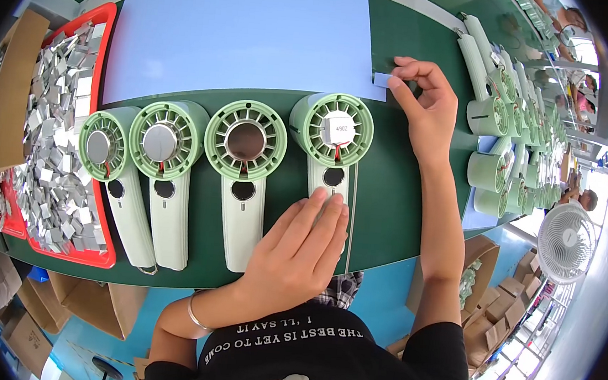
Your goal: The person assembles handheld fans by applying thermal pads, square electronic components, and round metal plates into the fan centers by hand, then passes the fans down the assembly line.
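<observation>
Pale green leads the picture: the rightmost handheld fan (306,144) lies face up on the worktop (396,204), a white square block (341,131) at its hub. Over its handle goes the left hand (296,250), fingers straight and close together, presumably steadying it; the thumb is hidden, so I cannot tell whether they grip. Out wide, the right hand (428,103) pinches a small blue strip (381,80) between thumb and index finger, at the blue sheet (245,28)'s corner. Three more fans (241,217) line up leftward, seemingly for easy reach, near a red tray (108,247).
</observation>
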Tool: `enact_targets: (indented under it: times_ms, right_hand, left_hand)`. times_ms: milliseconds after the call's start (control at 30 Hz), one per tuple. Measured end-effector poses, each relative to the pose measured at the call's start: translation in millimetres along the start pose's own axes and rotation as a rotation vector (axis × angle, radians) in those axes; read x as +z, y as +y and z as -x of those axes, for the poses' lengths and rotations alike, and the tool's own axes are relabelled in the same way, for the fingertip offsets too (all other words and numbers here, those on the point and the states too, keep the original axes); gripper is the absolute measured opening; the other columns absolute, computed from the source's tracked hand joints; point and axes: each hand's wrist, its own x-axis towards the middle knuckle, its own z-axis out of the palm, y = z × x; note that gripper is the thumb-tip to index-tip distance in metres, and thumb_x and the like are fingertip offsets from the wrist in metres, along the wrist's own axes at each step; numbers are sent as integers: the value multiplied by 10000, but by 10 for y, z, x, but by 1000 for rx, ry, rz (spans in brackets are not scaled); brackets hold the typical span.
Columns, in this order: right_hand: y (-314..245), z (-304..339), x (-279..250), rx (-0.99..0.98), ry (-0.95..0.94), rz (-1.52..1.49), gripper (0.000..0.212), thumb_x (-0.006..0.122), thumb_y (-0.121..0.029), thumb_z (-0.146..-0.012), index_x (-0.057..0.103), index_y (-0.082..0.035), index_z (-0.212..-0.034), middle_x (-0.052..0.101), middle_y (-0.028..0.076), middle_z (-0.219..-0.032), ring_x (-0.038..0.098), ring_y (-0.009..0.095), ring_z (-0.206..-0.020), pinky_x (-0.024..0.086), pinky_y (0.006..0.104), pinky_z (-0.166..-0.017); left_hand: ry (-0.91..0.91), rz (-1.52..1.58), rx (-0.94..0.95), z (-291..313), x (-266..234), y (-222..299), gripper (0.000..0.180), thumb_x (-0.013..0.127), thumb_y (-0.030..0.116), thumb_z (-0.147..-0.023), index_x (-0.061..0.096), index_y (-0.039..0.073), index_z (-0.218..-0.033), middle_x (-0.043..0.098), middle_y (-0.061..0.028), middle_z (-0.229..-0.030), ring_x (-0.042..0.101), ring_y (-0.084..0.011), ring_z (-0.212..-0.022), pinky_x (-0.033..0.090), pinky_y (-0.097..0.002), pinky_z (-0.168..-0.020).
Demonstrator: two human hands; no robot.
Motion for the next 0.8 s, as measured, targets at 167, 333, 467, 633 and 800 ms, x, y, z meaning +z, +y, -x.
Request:
enact_targets:
  times_ms: [167,333,467,633,800]
  right_hand:
    - [-180,2,-9,125,93,-155,145,657,54,-877,601,0,-999,663,101,-1018,593,179,-1138,433,293,-985]
    - [-713,208,52,157,-4,-310,173,634,96,-831,572,-28,-934,639,67,-935,567,288,-1188,415,370,-983]
    - [-952,321,239,166,-106,-325,197,715,89,-781,573,-37,-836,650,64,-817,600,186,-1076,414,390,-1027]
    - [-934,362,371,135,-147,-267,208,724,62,-779,546,-46,-791,645,39,-751,632,153,-941,385,421,-1085]
    - [-914,348,403,134,-93,-164,206,714,68,-770,538,-38,-764,641,40,-702,644,143,-896,385,420,-1082]
  left_hand:
    - [6,1,-12,5,18,-16,252,683,108,-863,704,-53,-1056,650,-181,-1167,619,-344,-1130,584,-405,-856]
    - [20,-7,-3,1,15,-3,244,672,122,-878,713,-45,-1052,662,-167,-1151,617,-339,-1135,587,-402,-857]
    - [-16,-1,-11,-6,-12,-21,238,667,125,-880,718,-37,-1046,665,-164,-1151,617,-336,-1136,586,-399,-863]
    - [-32,-3,-19,-3,-16,-18,243,658,139,-887,719,-29,-1052,664,-160,-1166,615,-331,-1140,582,-395,-874]
    - [-37,4,-24,-11,-18,-9,238,659,137,-885,719,-27,-1047,663,-156,-1168,613,-328,-1143,582,-395,-876]
